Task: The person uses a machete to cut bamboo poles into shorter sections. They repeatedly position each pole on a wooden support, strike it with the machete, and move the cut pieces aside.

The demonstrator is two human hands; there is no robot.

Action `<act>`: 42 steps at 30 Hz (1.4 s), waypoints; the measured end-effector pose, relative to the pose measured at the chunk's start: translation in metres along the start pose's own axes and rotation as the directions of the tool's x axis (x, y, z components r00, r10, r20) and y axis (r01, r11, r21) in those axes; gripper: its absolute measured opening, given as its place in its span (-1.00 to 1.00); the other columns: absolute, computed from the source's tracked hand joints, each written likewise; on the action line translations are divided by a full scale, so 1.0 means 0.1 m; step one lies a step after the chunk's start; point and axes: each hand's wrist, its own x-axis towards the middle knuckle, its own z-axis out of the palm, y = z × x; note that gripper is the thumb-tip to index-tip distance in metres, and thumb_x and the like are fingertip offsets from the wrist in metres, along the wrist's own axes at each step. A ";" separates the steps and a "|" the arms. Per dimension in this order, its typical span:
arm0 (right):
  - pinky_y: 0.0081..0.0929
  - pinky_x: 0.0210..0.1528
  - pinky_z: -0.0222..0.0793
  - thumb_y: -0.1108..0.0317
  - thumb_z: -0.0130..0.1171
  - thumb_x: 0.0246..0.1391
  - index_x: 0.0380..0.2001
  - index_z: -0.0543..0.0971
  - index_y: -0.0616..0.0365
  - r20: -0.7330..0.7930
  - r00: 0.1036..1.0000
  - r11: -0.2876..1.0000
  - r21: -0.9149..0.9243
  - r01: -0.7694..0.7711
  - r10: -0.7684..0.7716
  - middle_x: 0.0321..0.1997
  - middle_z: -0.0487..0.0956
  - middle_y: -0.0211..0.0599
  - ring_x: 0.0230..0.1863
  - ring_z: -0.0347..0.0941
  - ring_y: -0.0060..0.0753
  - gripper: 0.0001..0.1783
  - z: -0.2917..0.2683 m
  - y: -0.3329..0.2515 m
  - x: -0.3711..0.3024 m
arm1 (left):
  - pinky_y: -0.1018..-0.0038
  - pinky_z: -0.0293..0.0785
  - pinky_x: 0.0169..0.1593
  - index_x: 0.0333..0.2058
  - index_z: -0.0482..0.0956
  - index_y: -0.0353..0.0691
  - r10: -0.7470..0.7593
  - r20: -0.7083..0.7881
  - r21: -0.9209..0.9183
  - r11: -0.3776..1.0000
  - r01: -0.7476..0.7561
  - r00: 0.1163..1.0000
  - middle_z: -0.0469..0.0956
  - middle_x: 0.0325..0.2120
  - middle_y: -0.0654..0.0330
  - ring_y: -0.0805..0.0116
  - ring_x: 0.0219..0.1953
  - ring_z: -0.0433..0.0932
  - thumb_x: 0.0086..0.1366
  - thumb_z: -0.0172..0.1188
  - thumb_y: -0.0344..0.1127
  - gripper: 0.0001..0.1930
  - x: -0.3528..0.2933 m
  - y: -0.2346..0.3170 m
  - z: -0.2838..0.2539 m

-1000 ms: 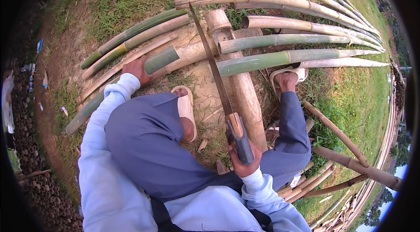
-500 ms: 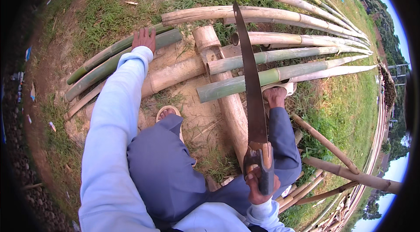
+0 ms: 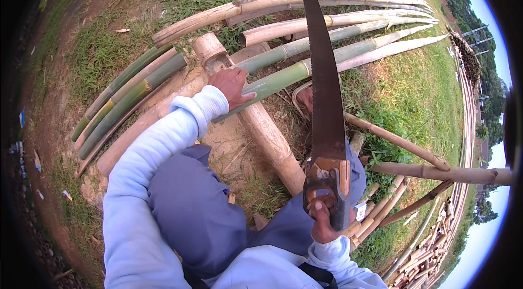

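My right hand (image 3: 325, 224) is closed round the handle of a handsaw (image 3: 325, 79), held upright with its dark blade pointing away from me and its toothed edge on the left. My left hand (image 3: 231, 85) is on the ends of two green bamboo poles, fingers curled over the upper pole (image 3: 283, 52) and thumb against the lower pole (image 3: 278, 83). The upper pole's end is hidden under the hand. Beneath both lies a thick bamboo support (image 3: 272, 144), notched near its far end. The saw blade is in front of the poles; I cannot tell whether it touches them.
Several short cut bamboo pieces (image 3: 136, 98) lie side by side at the left. Long pale poles (image 3: 256, 2) stretch to the far right. A bamboo frame (image 3: 436, 170) stands right of my leg, with a heap of cut bamboo (image 3: 430, 253) beyond it. My feet are close to the support.
My left hand has left the short pieces at the left and moved right onto the green poles. One more piece shows among the short ones. The saw stays upright in my right hand; the view has shifted.
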 end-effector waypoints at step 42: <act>-0.46 -0.48 0.44 0.46 0.25 0.18 -0.42 0.44 0.28 0.012 0.995 0.989 0.103 0.102 -0.104 -0.62 0.49 -0.25 -0.59 0.46 -0.43 -0.81 -0.10 -0.09 0.16 | 0.02 0.51 0.08 0.12 0.40 -0.08 -0.419 0.316 0.149 0.908 0.392 0.851 0.62 -0.04 -0.12 -0.25 0.01 0.57 -0.08 0.52 -0.17 -0.26 -3.47 -1.88 -0.58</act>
